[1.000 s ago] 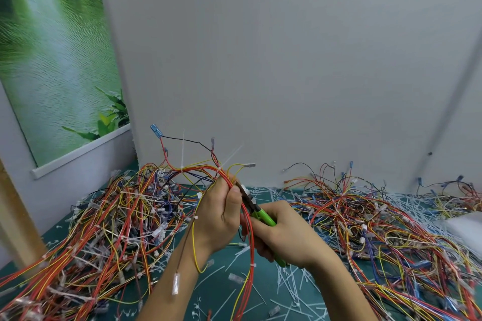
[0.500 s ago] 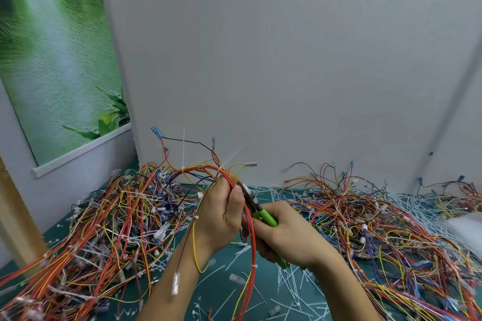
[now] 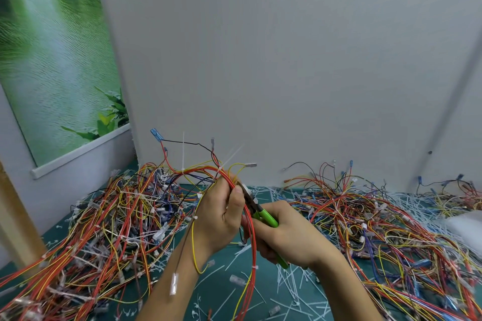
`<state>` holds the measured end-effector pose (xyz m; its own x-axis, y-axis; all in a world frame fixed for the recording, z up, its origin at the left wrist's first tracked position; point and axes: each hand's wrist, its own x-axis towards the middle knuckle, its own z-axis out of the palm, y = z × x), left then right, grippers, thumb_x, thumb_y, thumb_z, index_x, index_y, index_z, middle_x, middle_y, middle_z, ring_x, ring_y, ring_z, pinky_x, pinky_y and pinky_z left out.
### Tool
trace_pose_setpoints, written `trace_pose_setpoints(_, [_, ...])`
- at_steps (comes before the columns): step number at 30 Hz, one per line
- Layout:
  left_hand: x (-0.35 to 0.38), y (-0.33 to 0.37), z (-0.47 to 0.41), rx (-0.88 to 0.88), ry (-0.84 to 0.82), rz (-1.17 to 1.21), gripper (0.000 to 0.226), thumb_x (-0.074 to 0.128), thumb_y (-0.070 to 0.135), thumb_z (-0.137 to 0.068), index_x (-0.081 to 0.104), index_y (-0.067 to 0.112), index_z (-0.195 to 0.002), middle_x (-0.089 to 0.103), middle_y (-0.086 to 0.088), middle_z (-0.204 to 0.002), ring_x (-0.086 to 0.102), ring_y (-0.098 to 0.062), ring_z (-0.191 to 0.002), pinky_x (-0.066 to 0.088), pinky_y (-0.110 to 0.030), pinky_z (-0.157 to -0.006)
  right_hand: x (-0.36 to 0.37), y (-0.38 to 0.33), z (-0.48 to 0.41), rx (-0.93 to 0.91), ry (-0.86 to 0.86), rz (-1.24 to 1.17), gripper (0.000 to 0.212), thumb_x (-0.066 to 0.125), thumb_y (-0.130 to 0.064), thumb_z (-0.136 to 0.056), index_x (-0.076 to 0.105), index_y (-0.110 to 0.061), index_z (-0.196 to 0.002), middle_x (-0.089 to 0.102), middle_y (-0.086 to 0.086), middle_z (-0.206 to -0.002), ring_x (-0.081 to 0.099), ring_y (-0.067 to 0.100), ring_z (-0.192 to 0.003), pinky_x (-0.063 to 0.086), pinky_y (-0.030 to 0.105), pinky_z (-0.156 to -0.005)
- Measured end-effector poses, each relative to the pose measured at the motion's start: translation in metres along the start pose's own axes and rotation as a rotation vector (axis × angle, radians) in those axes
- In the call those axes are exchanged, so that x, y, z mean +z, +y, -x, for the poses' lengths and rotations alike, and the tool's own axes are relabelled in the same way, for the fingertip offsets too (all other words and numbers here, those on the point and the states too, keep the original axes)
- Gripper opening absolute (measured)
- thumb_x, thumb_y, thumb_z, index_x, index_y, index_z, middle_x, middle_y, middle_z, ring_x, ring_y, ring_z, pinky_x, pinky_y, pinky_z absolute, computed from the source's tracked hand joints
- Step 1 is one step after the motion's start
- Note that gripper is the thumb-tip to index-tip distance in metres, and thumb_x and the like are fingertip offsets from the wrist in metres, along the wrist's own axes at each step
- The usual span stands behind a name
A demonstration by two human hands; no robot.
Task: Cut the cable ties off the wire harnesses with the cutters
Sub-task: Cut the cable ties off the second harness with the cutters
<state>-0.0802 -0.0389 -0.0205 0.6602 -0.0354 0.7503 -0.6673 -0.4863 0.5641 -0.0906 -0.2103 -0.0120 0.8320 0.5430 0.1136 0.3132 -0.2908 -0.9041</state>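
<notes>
Over the mat [image 3: 216, 294], left hand [image 3: 221, 219]: you grip the red harness [image 3: 252, 247]
Right hand [image 3: 292, 237]: you hold the green cutters [image 3: 264, 217], nose toward 11 o'clock at the wires
Wire heaps [image 3: 104, 229]: 9 and 3 o'clock

A plain pale-grey wall [image 3: 287, 60] fills the view from 11 to 2 o'clock, evenly lit. At 10 o'clock hangs a green leafy poster [image 3: 52, 60] over a white ledge [image 3: 80, 149]. A wooden post [image 3: 18, 216] stands at 8 o'clock. The table [image 3: 221, 292] is dark teal.
</notes>
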Motion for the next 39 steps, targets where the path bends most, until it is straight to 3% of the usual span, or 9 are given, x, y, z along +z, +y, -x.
trace_pose_setpoints(8, [0.000,-0.001,0.000,-0.028,-0.006,-0.004,0.035,0.034,0.040,-0.096,0.052,0.013,-0.083,0.045,0.011,-0.069,0.048,0.003,-0.066,0.034,-0.008,-0.063,-0.002,0.000,-0.003,-0.003,0.000,0.044,0.036,0.060,-0.034,-0.104,0.062,-0.004,-0.084,0.069,0.010,-0.069,0.069,0.021,-0.063,0.059,0.047,-0.066])
trace_pose_setpoints(12, [0.001,-0.002,0.001,-0.036,-0.006,0.030,0.050,0.033,0.043,-0.095,0.056,-0.001,-0.088,0.047,0.007,-0.070,0.046,-0.005,-0.065,0.038,-0.018,-0.062,-0.001,0.001,-0.003,-0.006,0.000,-0.028,0.037,0.061,-0.036,-0.103,0.066,-0.008,-0.080,0.064,0.025,-0.069,0.060,0.029,-0.058,0.053,0.043,-0.059])
trace_pose_setpoints(18, [0.001,-0.002,0.001,-0.037,0.000,0.054,0.054,0.033,0.045,-0.096,0.056,-0.004,-0.089,0.051,-0.007,-0.071,0.047,-0.015,-0.066,0.040,-0.025,-0.062,0.002,0.002,-0.004,0.010,0.001,-0.098,0.034,0.063,-0.039,-0.100,0.069,-0.016,-0.075,0.058,0.012,-0.059,0.054,0.025,-0.052,0.048,0.032,-0.050])
trace_pose_setpoints(24, [0.000,-0.006,0.000,-0.071,0.003,0.065,0.040,0.034,0.045,-0.101,0.047,0.015,-0.078,0.046,0.011,-0.066,0.042,-0.006,-0.058,0.033,-0.014,-0.059,-0.003,0.001,-0.005,-0.007,-0.026,-0.086,0.031,0.064,-0.037,-0.099,0.069,-0.012,-0.080,0.063,0.022,-0.070,0.060,0.025,-0.059,0.052,0.036,-0.059])
trace_pose_setpoints(27, [0.001,-0.006,0.003,-0.112,0.020,0.143,0.046,0.033,0.051,-0.101,0.052,0.013,-0.083,0.050,0.008,-0.068,0.046,-0.010,-0.061,0.038,-0.023,-0.060,-0.004,-0.001,-0.003,-0.010,-0.067,-0.109,0.023,0.064,-0.030,-0.099,0.069,-0.014,-0.084,0.067,0.016,-0.074,0.063,0.026,-0.065,0.053,0.043,-0.066])
trace_pose_setpoints(30, [0.003,0.004,0.004,-0.166,0.084,0.285,0.047,0.033,0.065,-0.099,0.057,0.026,-0.090,0.057,0.009,-0.077,0.054,-0.008,-0.072,0.046,-0.026,-0.072,-0.008,-0.001,0.000,-0.028,-0.132,-0.123,0.026,0.065,-0.024,-0.101,0.065,0.000,-0.091,0.064,0.029,-0.081,0.062,0.032,-0.071,0.051,0.052,-0.072])
trace_pose_setpoints(34, [-0.006,0.010,-0.003,-0.255,0.139,0.541,0.038,0.038,0.070,-0.095,0.061,0.041,-0.085,0.058,0.013,-0.082,0.055,-0.017,-0.081,0.045,-0.044,-0.089,-0.015,-0.004,0.006,-0.033,-0.249,-0.114,0.031,0.062,-0.028,-0.100,0.071,0.001,-0.106,0.066,0.026,-0.087,0.064,0.030,-0.075,0.053,0.039,-0.073])
trace_pose_setpoints(36, [-0.011,0.012,-0.005,-0.272,0.137,0.644,0.036,0.039,0.058,-0.099,0.063,0.039,-0.081,0.057,0.007,-0.080,0.055,-0.015,-0.077,0.046,-0.039,-0.084,-0.015,-0.003,0.005,-0.043,-0.225,-0.109,0.036,0.062,-0.031,-0.099,0.070,0.002,-0.110,0.065,0.035,-0.093,0.064,0.031,-0.076,0.053,0.043,-0.076])
trace_pose_setpoints(39, [-0.010,0.014,-0.004,-0.293,0.136,0.688,0.035,0.037,0.044,-0.101,0.062,0.027,-0.084,0.055,0.001,-0.081,0.054,-0.014,-0.075,0.047,-0.028,-0.077,-0.012,-0.006,0.004,-0.046,-0.225,-0.133,0.039,0.063,-0.036,-0.099,0.070,0.001,-0.107,0.066,0.025,-0.090,0.064,0.030,-0.076,0.052,0.044,-0.075])
